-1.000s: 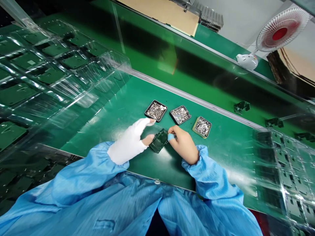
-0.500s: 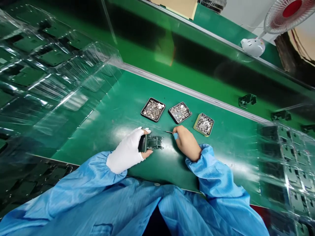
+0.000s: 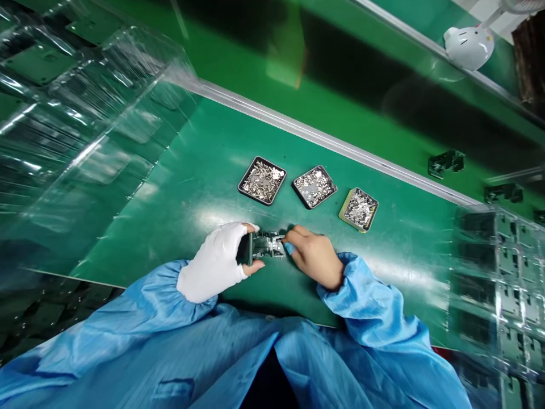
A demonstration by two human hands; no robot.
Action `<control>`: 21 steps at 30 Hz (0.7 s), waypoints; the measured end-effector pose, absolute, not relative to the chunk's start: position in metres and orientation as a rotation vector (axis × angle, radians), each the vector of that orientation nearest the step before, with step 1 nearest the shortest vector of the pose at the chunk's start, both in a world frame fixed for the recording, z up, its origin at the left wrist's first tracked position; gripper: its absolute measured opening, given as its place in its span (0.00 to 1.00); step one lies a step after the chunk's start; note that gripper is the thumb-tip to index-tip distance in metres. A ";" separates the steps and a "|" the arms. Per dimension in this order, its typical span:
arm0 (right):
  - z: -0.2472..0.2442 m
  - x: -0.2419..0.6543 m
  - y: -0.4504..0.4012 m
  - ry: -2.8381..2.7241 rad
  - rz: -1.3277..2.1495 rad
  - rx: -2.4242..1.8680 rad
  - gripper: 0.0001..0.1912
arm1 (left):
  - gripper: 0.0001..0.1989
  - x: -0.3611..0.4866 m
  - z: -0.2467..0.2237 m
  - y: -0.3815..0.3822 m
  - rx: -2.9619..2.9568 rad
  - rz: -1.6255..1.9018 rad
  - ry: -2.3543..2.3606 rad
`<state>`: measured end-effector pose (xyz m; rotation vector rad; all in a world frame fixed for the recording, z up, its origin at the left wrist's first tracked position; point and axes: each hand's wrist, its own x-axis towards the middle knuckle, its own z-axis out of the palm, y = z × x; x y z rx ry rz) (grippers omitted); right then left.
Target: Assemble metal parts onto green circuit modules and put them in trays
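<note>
My left hand (image 3: 219,261), in a white glove with bare fingertips, grips a dark green moulded part (image 3: 266,245) by its wide left end, thumb and fingers on opposite sides. At the part's narrow right end is my right hand (image 3: 313,255), with something blue wrapped on one finger. Its fingers are pinched at that end, around a thin metal piece that is now mostly hidden by the fingertips. Beyond the hands stand three small trays of tiny shiny metal parts: a left tray (image 3: 243,188), a middle tray (image 3: 300,195) and a yellowish right tray (image 3: 346,215).
Clear plastic trays (image 3: 85,153) with green parts are stacked at the left; more blister trays (image 3: 496,284) stand at the right. A metal rail (image 3: 340,149) crosses behind the small trays. Past it lie similar green parts (image 3: 446,163) and a white fan base (image 3: 470,48).
My right hand has moved left, bringing the thin metal piece to the green part's right end. My left hand keeps its grip. The camera view has tilted down.
</note>
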<state>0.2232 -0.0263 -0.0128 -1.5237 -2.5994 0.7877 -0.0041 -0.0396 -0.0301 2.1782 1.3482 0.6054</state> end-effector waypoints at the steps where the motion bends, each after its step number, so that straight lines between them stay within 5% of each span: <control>1: -0.012 0.223 -0.026 -2.582 0.814 -1.544 0.12 | 0.25 -0.004 -0.030 -0.040 2.181 0.608 1.350; 7: -0.009 0.231 -0.024 -2.490 1.056 -1.363 0.14 | 0.27 -0.003 -0.032 -0.040 2.205 0.566 1.349; 14: -0.003 0.219 -0.034 -2.690 0.852 -1.602 0.12 | 0.26 -0.004 -0.034 -0.038 2.241 0.539 1.353; 21: -0.008 0.230 -0.026 -2.171 0.774 -1.287 0.08 | 0.21 -0.002 -0.036 -0.043 2.202 0.844 1.276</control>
